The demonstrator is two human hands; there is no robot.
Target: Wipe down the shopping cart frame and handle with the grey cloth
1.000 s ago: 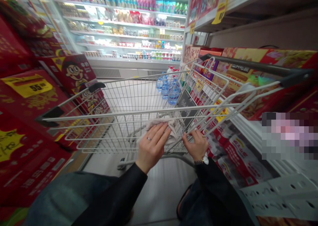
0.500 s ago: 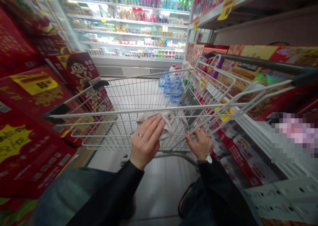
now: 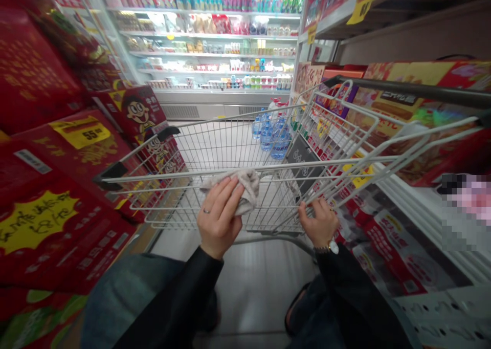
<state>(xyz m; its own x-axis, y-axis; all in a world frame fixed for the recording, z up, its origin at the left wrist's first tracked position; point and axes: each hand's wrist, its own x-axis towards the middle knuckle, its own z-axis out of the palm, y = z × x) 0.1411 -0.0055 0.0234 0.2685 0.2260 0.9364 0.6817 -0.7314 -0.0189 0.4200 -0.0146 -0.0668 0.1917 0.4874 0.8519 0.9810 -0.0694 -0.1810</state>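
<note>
A wire shopping cart [image 3: 184, 176] stands sideways in front of me, its handle bar [image 3: 414, 94] toward the right. My left hand [image 3: 219, 213] presses a crumpled pale cloth [image 3: 249, 188] against the wires of the near side, just under the top rail. The fingers lie close together over the cloth. Farther right, my right hand [image 3: 319, 220] is curled round the wires of the same side, near the dark panel [image 3: 303, 167] inside the cart. Some fingertips of the right hand are hidden behind the wires.
Red gift boxes [image 3: 46, 185] are stacked on the left. Shelves with boxed goods [image 3: 395, 108] run along the right, close to the cart. Beyond the cart, large water bottles [image 3: 280, 139] stand on the floor before a lit refrigerated display [image 3: 215, 57].
My left hand and the cloth have slid left along the cart's side. The right hand keeps its grip on the wires. The whole view has shifted slightly.
</note>
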